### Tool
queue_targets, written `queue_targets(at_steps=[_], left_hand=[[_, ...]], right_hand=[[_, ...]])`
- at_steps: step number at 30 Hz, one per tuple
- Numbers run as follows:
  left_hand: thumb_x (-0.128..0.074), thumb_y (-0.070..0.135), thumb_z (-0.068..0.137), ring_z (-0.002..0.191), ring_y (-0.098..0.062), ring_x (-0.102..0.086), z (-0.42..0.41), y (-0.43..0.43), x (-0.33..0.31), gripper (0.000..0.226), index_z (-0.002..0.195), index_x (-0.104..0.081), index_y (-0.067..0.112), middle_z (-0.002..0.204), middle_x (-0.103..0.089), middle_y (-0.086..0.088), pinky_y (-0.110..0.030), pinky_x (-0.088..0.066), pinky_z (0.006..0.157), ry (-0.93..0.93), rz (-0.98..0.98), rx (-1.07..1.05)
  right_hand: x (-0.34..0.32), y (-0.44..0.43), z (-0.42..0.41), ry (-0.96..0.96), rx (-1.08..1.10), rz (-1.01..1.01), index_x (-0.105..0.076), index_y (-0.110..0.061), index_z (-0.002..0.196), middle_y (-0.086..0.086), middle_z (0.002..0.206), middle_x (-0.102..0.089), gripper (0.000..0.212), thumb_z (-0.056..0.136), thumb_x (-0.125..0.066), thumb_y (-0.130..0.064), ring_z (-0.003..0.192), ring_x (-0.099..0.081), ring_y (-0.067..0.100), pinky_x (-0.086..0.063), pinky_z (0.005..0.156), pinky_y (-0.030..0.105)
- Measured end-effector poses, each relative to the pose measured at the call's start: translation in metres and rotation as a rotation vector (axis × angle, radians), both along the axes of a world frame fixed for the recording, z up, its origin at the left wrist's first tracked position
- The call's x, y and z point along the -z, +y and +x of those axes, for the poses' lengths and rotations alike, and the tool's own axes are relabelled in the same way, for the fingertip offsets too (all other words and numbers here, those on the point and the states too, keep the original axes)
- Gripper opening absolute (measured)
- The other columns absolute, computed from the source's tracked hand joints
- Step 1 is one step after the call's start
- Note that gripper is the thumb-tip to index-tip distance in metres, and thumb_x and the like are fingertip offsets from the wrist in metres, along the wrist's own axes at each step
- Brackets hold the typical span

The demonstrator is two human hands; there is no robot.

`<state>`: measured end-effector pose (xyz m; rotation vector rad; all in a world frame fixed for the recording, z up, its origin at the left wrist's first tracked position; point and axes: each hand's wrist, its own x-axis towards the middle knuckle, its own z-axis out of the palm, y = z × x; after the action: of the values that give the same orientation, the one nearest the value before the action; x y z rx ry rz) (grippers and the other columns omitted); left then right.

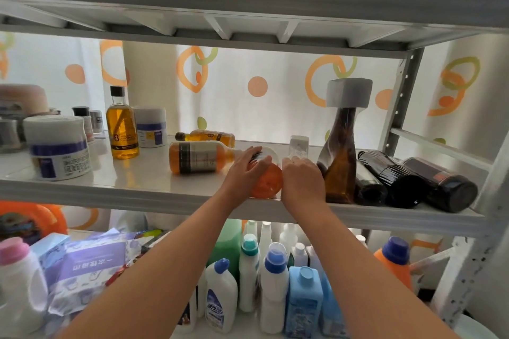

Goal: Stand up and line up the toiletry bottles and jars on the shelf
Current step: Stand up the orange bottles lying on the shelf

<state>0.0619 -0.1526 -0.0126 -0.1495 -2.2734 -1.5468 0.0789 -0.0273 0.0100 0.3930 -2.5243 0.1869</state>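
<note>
On the middle shelf, front edge: both hands meet around one orange bottle.
Left hand: palm down, fingers wrapped over the dark cap end of the orange bottle; grasping it.
Right hand: fingers curled, pressed to the right side of the same bottle; whether it truly grips or only steadies, cannot tell.
Orange bottle: lying down, base toward the camera, at the shelf's front edge between the two hands.
Large amber bottle: on its side just left of the left hand, neck pointing right, toward the hand.
Small amber bottle: on its side behind the large one, cap pointing left.
Upright amber bottle: standing, black cap, left of centre.
White jars: one at front left, one behind and right of the upright amber bottle; both standing.
Brown twisted bottle: standing just right of the right hand, square white cap on top.
Clear small bottle: behind the right hand; contents not readable.
Black bottles: three lying side by side at the right end, bases toward the front.
Lower shelf: detergent bottles standing in a cluster; packets at left.
</note>
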Motion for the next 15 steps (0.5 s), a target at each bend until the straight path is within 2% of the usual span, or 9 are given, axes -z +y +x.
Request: queue_targets(at_steps=[5, 9, 12, 15], left_hand=[[-0.046, 0.058, 0.077, 0.117, -0.027, -0.052, -0.0005, -0.0004, 0.0006, 0.066, 0.136, -0.04, 0.03, 0.138, -0.045, -0.007, -0.047, -0.049, 0.096, -0.029, 0.073, 0.015], [-0.049, 0.045, 0.092, 0.113, -0.022, -0.051, -0.0041, -0.0013, 0.0027, 0.05, 0.138, -0.04, 0.027, 0.138, -0.046, -0.008, -0.038, -0.05, 0.094, -0.003, 0.062, -0.017], [-0.046, 0.041, 0.095, 0.111, -0.02, -0.05, -0.0063, -0.0018, 0.0043, 0.047, 0.139, -0.04, 0.026, 0.138, -0.046, -0.008, -0.033, -0.049, 0.089, 0.016, 0.053, -0.032], [-0.046, 0.043, 0.094, 0.115, -0.024, -0.051, -0.0074, -0.0026, 0.0058, 0.048, 0.139, -0.039, 0.026, 0.138, -0.045, -0.009, -0.038, -0.05, 0.093, 0.012, 0.062, -0.021]], right_hand=[[-0.0056, 0.0013, 0.0019, -0.029, -0.008, -0.037, -0.057, -0.013, 0.116, 0.007, 0.111, -0.064, 0.03, 0.091, -0.054, -0.03, 0.099, -0.062, 0.022, -0.05, 0.088, 0.032], [-0.0058, 0.0007, 0.0039, -0.025, -0.008, -0.042, -0.057, -0.018, 0.114, 0.003, 0.107, -0.066, 0.032, 0.089, -0.056, -0.037, 0.095, -0.064, 0.019, -0.049, 0.086, 0.029], [-0.0056, 0.0009, 0.0052, -0.011, -0.002, -0.035, -0.057, -0.019, 0.115, 0.002, 0.107, -0.066, 0.033, 0.089, -0.055, -0.038, 0.094, -0.064, 0.017, -0.049, 0.086, 0.028], [-0.0034, 0.0006, 0.0067, 0.007, 0.003, -0.036, -0.057, -0.019, 0.118, 0.001, 0.109, -0.066, 0.033, 0.09, -0.054, -0.037, 0.095, -0.064, 0.016, -0.049, 0.086, 0.027]])
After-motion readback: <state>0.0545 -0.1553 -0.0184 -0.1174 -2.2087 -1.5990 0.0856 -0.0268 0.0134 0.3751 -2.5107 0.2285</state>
